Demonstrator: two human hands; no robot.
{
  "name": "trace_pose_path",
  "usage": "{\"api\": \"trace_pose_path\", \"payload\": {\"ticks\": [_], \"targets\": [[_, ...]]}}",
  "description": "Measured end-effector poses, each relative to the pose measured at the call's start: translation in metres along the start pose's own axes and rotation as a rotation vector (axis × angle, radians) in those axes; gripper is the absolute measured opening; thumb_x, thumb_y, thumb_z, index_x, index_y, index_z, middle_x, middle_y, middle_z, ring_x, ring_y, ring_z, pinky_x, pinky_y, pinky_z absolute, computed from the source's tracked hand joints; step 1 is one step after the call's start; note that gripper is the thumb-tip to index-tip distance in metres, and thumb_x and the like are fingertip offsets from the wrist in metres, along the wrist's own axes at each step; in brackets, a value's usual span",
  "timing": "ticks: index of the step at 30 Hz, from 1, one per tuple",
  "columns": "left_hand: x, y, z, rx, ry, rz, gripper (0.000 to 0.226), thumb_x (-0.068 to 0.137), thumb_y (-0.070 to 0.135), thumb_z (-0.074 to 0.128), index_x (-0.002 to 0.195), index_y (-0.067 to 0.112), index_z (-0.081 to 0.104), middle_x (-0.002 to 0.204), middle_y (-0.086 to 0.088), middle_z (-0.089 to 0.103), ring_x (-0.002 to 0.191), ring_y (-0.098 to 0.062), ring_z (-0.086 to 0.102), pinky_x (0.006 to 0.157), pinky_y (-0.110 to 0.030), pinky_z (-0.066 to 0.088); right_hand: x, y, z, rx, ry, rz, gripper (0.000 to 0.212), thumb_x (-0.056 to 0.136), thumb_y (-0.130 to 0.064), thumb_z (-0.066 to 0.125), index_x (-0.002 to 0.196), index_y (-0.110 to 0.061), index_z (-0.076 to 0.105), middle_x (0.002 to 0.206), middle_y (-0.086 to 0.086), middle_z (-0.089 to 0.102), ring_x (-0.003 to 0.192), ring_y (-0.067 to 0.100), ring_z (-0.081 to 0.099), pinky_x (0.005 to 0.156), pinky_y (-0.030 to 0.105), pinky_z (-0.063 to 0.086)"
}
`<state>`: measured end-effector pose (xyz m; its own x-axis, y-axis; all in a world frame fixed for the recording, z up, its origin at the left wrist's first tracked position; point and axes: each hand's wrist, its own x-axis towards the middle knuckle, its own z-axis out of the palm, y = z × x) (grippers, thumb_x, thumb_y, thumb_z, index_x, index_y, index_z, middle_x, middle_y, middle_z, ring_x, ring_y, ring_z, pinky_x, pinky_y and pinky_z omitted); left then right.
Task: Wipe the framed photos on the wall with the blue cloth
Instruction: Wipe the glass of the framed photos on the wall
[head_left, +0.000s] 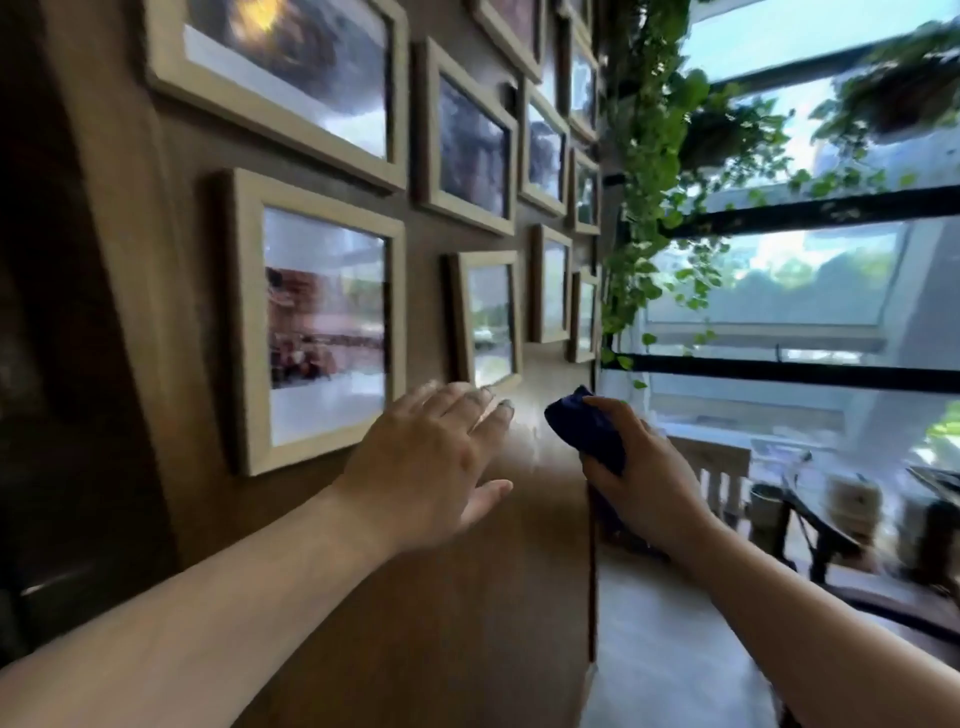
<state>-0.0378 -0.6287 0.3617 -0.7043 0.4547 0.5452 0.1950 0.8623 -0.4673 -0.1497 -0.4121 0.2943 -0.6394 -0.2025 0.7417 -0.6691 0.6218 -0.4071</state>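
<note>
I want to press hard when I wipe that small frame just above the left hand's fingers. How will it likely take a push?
The small frame probably swings or tilts if pushed off-centre: it looks slim and light, so likely hangs from one point. Its shiny front suggests glass, likely fragile, so moderate pressure seems wiser. The open left hand could steady it while the right hand wipes with the soft blue cloth.

Brown wall (156, 260) at left; large black-barred window (810, 208) at right admits daylight; trailing green vines (644, 171) hang beside it; pale floor (660, 649) below.

Daylight from the window (779, 280); frames blurred, perhaps by motion.
</note>
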Motion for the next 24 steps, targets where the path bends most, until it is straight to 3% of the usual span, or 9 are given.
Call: {"api": "trace_pose_path", "payload": {"ticks": [7, 11, 13, 18, 22, 24], "targets": [[-0.010, -0.055, -0.052, 0.256, 0.083, -0.162, 0.066, 0.090, 0.054, 0.044, 0.140, 0.011, 0.040, 0.144, -0.016, 0.047, 0.134, -0.033, 0.040, 0.111, -0.053, 0.033, 0.088, -0.056, 0.032, 0.245, -0.031, -0.157, 0.051, 0.086, -0.028, 0.061, 0.126, -0.050, 0.038, 0.103, -0.010, 0.060, 0.073, -0.002, 0.055, 0.055, 0.023, 0.042], [0.005, -0.091, -0.096, 0.420, 0.124, -0.258, 0.067, 0.091, 0.054, 0.045, 0.139, 0.008, 0.039, 0.143, -0.020, 0.046, 0.133, -0.036, 0.039, 0.108, -0.056, 0.034, 0.144, -0.099, 0.024, 0.350, -0.017, -0.297, 0.052, 0.086, -0.028, 0.060, 0.127, -0.049, 0.036, 0.110, -0.010, 0.056, 0.081, 0.010, 0.058, 0.065, 0.039, 0.052], [0.015, -0.108, -0.117, 0.494, 0.136, -0.298, 0.069, 0.091, 0.054, 0.042, 0.140, 0.007, 0.037, 0.145, -0.021, 0.044, 0.135, -0.036, 0.037, 0.108, -0.056, 0.033, 0.170, -0.119, 0.015, 0.389, 0.025, -0.375, 0.052, 0.086, -0.028, 0.061, 0.128, -0.046, 0.037, 0.111, -0.010, 0.054, 0.085, 0.012, 0.056, 0.069, 0.036, 0.048], [0.037, -0.149, -0.167, 0.649, 0.203, -0.417, 0.079, 0.086, 0.062, 0.041, 0.142, 0.006, 0.031, 0.148, -0.022, 0.037, 0.137, -0.037, 0.031, 0.110, -0.057, 0.030, 0.230, -0.175, -0.010, 0.403, 0.136, -0.561, 0.050, 0.087, -0.029, 0.059, 0.130, -0.040, 0.036, 0.119, -0.008, 0.049, 0.089, 0.009, 0.049, 0.059, 0.020, 0.035], [0.056, -0.173, -0.194, 0.707, 0.233, -0.496, 0.099, 0.078, 0.075, 0.038, 0.145, 0.003, 0.025, 0.153, -0.021, 0.029, 0.142, -0.036, 0.023, 0.114, -0.055, 0.025, 0.272, -0.221, -0.027, 0.417, 0.227, -0.627, 0.052, 0.086, -0.030, 0.056, 0.133, -0.035, 0.034, 0.125, 0.000, 0.046, 0.094, 0.019, 0.053, 0.067, 0.036, 0.049], [0.062, -0.184, -0.197, 0.723, 0.223, -0.532, 0.111, 0.072, 0.084, 0.033, 0.147, 0.003, 0.019, 0.156, -0.019, 0.024, 0.145, -0.033, 0.016, 0.116, -0.054, 0.019, 0.289, -0.244, -0.030, 0.404, 0.288, -0.649, 0.053, 0.085, -0.029, 0.056, 0.133, -0.036, 0.034, 0.126, 0.002, 0.043, 0.092, 0.019, 0.051, 0.062, 0.032, 0.047]]}}
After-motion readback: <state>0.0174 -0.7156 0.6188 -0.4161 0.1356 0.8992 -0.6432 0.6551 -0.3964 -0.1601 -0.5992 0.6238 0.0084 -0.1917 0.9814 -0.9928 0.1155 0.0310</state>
